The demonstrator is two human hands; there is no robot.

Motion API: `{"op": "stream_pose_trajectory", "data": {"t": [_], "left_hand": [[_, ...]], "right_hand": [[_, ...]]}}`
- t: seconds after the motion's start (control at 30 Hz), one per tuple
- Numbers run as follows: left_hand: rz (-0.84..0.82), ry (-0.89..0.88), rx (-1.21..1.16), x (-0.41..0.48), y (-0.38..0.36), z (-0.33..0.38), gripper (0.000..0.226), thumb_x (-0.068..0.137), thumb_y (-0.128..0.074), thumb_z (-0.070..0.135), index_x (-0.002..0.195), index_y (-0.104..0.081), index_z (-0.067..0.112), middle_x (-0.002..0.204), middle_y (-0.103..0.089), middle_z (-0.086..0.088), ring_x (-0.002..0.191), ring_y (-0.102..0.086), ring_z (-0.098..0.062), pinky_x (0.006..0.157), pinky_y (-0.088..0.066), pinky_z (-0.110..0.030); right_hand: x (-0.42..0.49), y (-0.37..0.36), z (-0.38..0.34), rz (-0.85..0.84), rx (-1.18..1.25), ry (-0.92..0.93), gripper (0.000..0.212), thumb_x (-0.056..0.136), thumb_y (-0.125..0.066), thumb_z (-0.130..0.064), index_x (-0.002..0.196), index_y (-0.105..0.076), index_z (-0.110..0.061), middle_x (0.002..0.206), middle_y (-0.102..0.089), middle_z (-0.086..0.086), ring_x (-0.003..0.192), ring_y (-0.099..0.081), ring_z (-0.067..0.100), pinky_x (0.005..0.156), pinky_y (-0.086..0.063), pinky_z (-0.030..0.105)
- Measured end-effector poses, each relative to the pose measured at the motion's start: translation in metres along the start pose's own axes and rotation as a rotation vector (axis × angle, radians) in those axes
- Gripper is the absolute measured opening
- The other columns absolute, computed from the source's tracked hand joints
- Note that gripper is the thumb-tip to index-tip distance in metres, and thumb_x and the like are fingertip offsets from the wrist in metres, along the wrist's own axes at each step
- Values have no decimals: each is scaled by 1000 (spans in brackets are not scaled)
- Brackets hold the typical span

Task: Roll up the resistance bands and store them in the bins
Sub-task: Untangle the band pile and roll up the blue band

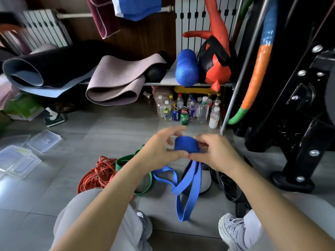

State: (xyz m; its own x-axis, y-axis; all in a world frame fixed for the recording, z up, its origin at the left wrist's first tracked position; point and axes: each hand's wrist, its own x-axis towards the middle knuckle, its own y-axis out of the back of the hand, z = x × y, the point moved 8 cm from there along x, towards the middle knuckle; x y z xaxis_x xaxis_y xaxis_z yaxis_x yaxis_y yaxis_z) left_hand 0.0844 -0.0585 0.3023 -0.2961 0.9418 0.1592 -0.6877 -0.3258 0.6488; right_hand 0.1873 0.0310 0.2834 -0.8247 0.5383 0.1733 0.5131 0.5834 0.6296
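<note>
A blue resistance band (184,144) is partly wound into a roll held above the floor, and its loose loops hang down toward my knees. My left hand (159,149) pinches the roll from the left. My right hand (213,153) grips it from the right, thumb beside my left thumb. On the grey floor below lie a green band (125,161), a tangle of thin red bands (97,173) and black bands (228,183). Clear plastic bins (17,161) with a loose lid (44,141) sit on the floor at the left.
A low shelf ahead carries rolled yoga mats (112,82), a blue foam roller (186,68) and red boxing gear (216,66). Bottles and cans (183,111) stand under it. A black machine frame (297,124) fills the right side. My knees and shoes are at the bottom.
</note>
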Motion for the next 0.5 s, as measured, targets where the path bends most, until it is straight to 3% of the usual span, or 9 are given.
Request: {"op": "stream_pose_trajectory", "data": {"t": [0.1,0.17,0.23,0.3,0.43,0.5], "left_hand": [[-50,-7,112,-1,-8,0,35,75,-75,26,107,-64,32,91,-60,19,75,-49,1,68,-38,-15],[14,4,43,0,-2,1,30,75,-75,22,97,-63,39,82,-60,22,70,-51,2,67,-41,-18],[96,34,-146,0,6,0,37,78,-73,13,95,-60,43,81,-63,24,70,-57,1,72,-46,-19],[139,39,-362,0,12,1,34,82,-68,4,103,-62,30,91,-69,10,83,-64,-10,79,-51,-25],[146,-11,-833,1,14,2,28,83,-62,6,109,-60,17,98,-72,5,95,-65,-13,84,-53,-28],[145,6,-963,2,11,-2,29,83,-58,11,112,-60,14,100,-72,2,98,-65,-15,84,-52,-27]], "right_hand": [[0,-4,-5,-27,-25,44,34,67,-84,-24,99,-72,-22,82,-64,-5,79,-61,18,74,-51,30],[1,4,-2,-7,101,-4,37,65,-85,-24,98,-69,-30,90,-64,-8,87,-63,15,80,-49,24],[2,9,-2,-10,217,-29,41,63,-85,-28,95,-63,-41,100,-65,-8,96,-63,9,88,-46,20],[4,14,-6,-9,292,-12,42,57,-81,-35,93,-62,-43,101,-65,-9,94,-63,6,90,-45,16],[7,19,-8,39,544,12,42,55,-77,-29,95,-67,-32,97,-72,-7,96,-68,13,92,-50,29],[8,18,-11,77,578,61,39,59,-76,-25,97,-67,-25,96,-73,-6,96,-68,15,90,-52,27]]}}
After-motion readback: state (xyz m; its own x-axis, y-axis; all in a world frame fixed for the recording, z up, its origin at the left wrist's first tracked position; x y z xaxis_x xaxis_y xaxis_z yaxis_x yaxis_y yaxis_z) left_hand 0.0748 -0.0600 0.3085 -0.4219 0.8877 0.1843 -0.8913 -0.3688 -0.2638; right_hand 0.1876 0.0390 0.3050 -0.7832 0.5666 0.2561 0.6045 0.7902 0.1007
